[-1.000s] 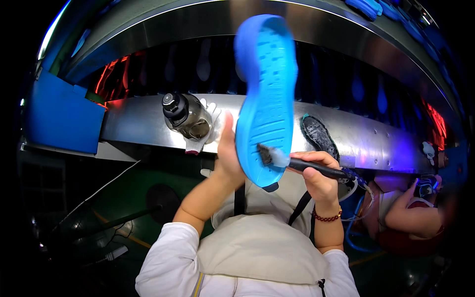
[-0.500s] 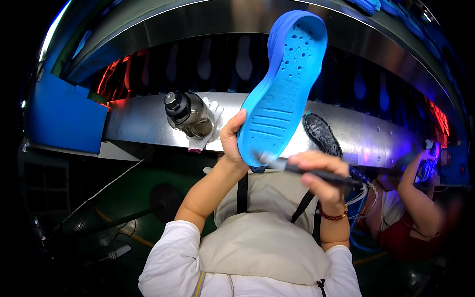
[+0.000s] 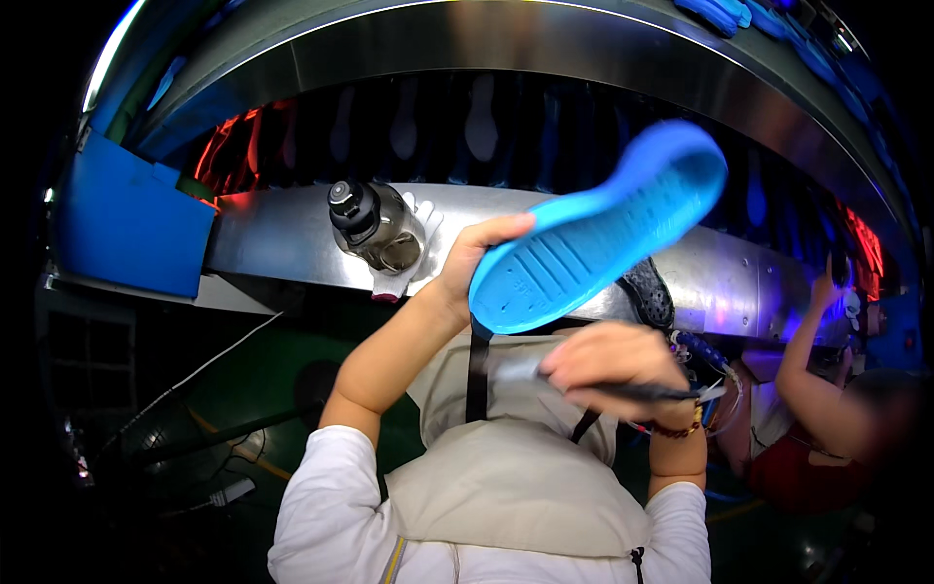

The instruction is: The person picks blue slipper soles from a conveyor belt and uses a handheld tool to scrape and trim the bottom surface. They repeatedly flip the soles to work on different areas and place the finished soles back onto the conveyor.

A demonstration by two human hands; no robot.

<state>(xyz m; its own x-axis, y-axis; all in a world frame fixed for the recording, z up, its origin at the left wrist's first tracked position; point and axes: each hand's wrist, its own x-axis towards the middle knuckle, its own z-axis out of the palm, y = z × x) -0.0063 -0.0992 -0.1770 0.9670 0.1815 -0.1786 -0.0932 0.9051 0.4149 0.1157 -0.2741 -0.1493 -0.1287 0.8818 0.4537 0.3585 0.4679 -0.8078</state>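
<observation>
One blue shoe sole (image 3: pixel 598 229) held up mid-frame, tilted with toe end high to the right, tread side facing the camera, above a metal conveyor ledge (image 3: pixel 282 238). Left hand (image 3: pixel 477 258) grips its heel end, thumb lying along the edge, other fingers hidden behind. Right hand (image 3: pixel 613 365) just below the sole, fingers curled tight around a dark brush (image 3: pixel 584 382), motion-blurred. Dark bottle (image 3: pixel 370 226) and white glove (image 3: pixel 409 258) sit on the ledge, left. Another person's arm (image 3: pixel 808 365) far right.

A shoe factory line: a long curved steel conveyor housing (image 3: pixel 545 39) runs overhead, with pale shoe soles (image 3: pixel 481 117) ranked beneath it.
</observation>
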